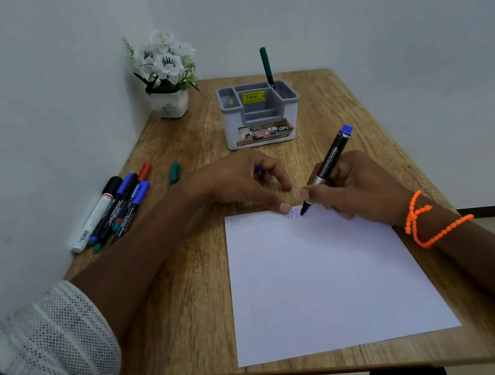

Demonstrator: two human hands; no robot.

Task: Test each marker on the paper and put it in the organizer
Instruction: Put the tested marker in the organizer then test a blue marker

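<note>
Head view: the right hand (362, 187) is gripping a black marker with a blue end (330, 159) in a writing hold, fingers curled round the barrel, its tip touching the top edge of the white paper (328, 278) beside a small blue scribble (292, 214). The left hand (238, 182) is reaching across the middle of the frame, its thumb pressing on the paper's upper edge just left of the tip; its fingers are loosely curled, and a bit of blue is showing under them, too hidden to name, so I cannot tell what that grip is holding, if anything. An orange beaded band (427, 221) is circling the right wrist.

The paper is lying on the wooden worktop (179, 298) in the lower centre. Above it, at centre, a grey organizer (260, 115) is standing with one green marker (266, 66) upright in its rear right compartment. At the left of the frame a row of markers (114, 207) is lying side by side, and a green marker (174, 173) is lying apart to their right. A pot of white flowers (166, 72) is standing in the upper left corner of the worktop.
</note>
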